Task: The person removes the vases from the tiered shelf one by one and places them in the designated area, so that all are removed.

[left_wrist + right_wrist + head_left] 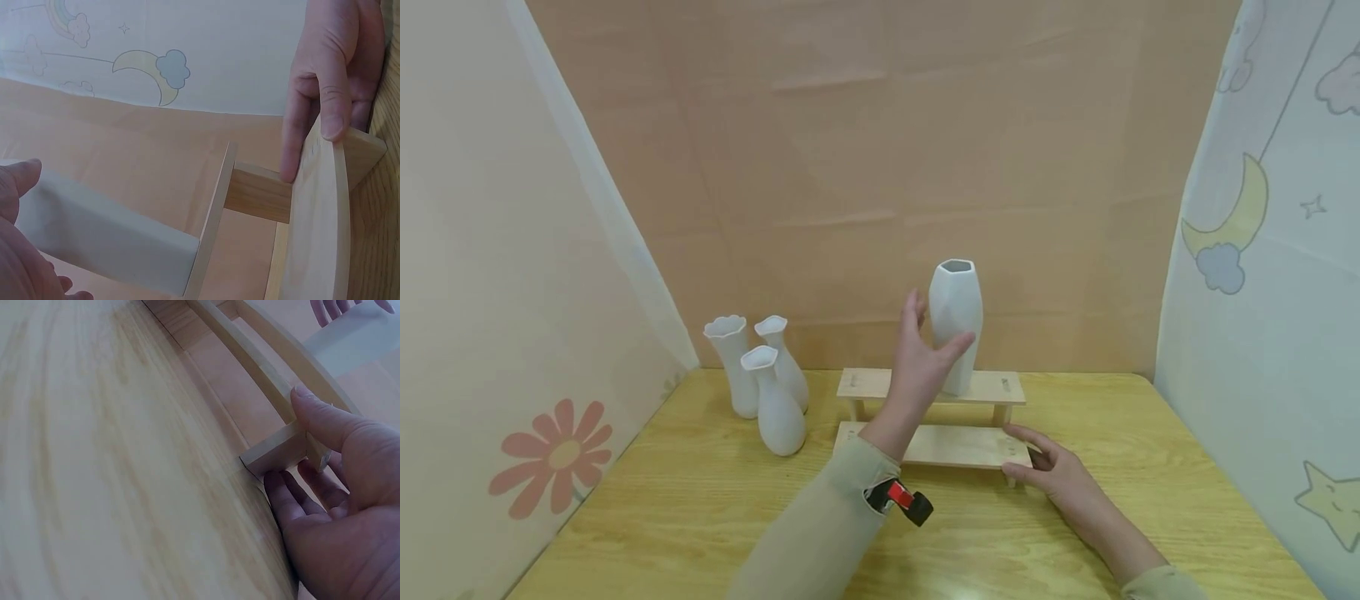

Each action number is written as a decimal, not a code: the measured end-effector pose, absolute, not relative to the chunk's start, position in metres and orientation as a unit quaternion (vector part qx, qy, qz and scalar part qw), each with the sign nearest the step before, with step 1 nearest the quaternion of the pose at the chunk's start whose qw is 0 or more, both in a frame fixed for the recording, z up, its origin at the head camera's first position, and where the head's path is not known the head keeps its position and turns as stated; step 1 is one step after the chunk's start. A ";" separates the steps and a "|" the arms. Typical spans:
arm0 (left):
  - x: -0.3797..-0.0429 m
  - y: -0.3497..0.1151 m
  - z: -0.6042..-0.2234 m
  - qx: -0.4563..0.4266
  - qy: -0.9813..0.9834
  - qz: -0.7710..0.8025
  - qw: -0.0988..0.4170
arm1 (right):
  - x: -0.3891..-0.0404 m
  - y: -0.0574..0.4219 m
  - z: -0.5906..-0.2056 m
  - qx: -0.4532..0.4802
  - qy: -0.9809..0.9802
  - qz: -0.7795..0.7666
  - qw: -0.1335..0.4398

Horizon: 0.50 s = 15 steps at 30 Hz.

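Note:
A tall white faceted vase (957, 308) stands on the upper step of a two-step wooden stand (955, 444). Around the vase, my left hand (917, 358) is spread wide, thumb in front and fingers to its left. In the left wrist view, the finger ends show just past the lower edge of the vase (112, 231), with the thumb at its upper edge. My right hand (1060, 479) grips the right end of the lower step. The right wrist view has its thumb on the board and its fingers (281, 494) against the leg.
Three more white vases stand grouped on the left of the wooden table (685, 517): a fluted one (730, 362), a narrow-necked one (792, 375) behind, and a round-bellied one (781, 417) in front. An orange backdrop (880, 183) rises behind the table, with printed cloths at both sides.

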<state>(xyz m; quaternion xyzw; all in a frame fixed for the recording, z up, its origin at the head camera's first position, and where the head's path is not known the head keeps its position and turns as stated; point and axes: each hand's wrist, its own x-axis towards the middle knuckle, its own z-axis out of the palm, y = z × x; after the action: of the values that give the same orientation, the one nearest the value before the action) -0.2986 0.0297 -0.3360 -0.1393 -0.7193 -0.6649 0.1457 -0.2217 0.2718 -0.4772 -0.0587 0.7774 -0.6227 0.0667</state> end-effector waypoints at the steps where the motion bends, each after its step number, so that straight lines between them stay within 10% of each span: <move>1: -0.300 0.031 -0.336 -0.140 -0.717 -0.668 0.143 | -0.221 0.272 -0.477 -0.058 0.777 -0.623 0.067; 15: -0.306 0.040 -0.337 -0.164 -0.683 -0.697 0.141 | -0.220 0.271 -0.476 -0.054 0.776 -0.625 0.068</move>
<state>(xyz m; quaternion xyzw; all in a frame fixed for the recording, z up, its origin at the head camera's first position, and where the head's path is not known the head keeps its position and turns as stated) -0.3058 0.0396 -0.3366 -0.1641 -0.6834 -0.6973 0.1407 -0.2197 0.2707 -0.4760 -0.0538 0.7757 -0.6251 0.0680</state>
